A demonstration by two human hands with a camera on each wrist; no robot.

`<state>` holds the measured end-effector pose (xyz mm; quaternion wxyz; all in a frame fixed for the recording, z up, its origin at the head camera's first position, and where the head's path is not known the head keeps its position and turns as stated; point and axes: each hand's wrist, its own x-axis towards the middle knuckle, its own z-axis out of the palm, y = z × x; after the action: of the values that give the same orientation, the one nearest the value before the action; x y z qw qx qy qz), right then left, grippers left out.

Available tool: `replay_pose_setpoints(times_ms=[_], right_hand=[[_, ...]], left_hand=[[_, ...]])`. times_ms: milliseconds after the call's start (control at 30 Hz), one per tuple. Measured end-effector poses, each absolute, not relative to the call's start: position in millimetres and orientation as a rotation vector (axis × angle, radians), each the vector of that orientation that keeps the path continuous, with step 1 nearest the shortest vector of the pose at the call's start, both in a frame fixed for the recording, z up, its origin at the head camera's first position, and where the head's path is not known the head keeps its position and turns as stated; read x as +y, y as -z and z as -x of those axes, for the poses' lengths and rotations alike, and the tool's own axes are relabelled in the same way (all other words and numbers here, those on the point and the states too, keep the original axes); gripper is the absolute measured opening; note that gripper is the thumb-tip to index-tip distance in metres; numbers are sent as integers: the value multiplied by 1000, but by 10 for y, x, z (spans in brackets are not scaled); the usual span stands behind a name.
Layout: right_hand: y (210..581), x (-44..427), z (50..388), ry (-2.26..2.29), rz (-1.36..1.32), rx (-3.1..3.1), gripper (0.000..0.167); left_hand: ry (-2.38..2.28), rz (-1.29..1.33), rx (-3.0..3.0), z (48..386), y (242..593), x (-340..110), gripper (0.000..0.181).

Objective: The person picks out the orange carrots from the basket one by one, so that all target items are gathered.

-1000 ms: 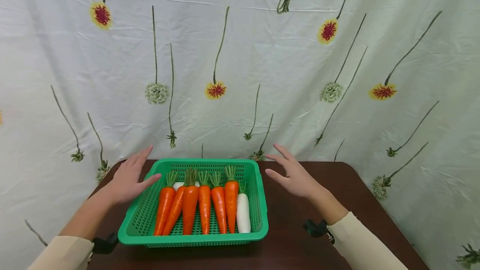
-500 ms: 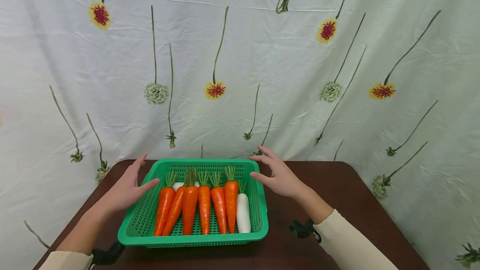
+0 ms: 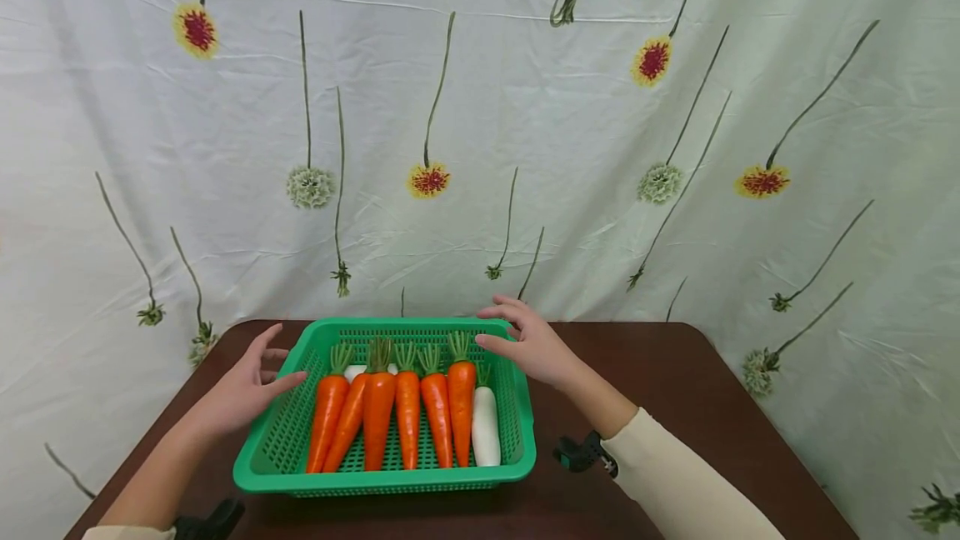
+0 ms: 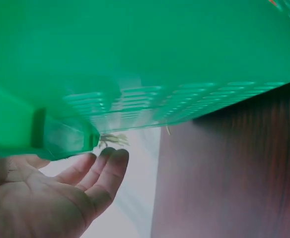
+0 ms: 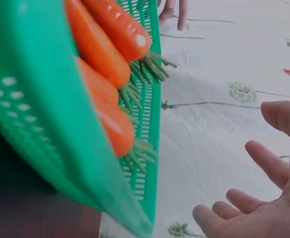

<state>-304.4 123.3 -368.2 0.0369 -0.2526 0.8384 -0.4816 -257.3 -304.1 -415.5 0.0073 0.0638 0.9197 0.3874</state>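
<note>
Well, left hand (image 3: 243, 390), right hand (image 3: 536, 350) unclenched, empty, near opposite ends of green basket (image 3: 390, 482); orange carrots (image 3: 378, 415) inside

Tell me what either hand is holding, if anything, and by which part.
Nothing: the left hand and right hand are near the green basket, neither gripping it.

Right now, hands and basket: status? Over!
Left hand empty, by basket. Right hand empty, near its far right corner. Carrots inside, basket on table. Nothing seen blocking.
</note>
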Motion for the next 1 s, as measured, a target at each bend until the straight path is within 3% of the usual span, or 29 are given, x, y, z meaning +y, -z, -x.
replay_pose_setpoints(times_ms=[267,633,800,1000], right_hand=[[3644,1022,3036,1483,725,2521,45],[3684,892,3206,1433,649,2496,49],[3723,832,3261,1445,543,2440,52],[3776,806,3362,1458,438,2384,50]], left_hand=[[-1366,-151,2738,2532,4215,-3137,98],[-1700,-120,2385,2496,4341,-3327,79],[-1838,-220,2174,2496,4371,-3423,62],[-1925,-303,1995,2502,4398,-3471,55]])
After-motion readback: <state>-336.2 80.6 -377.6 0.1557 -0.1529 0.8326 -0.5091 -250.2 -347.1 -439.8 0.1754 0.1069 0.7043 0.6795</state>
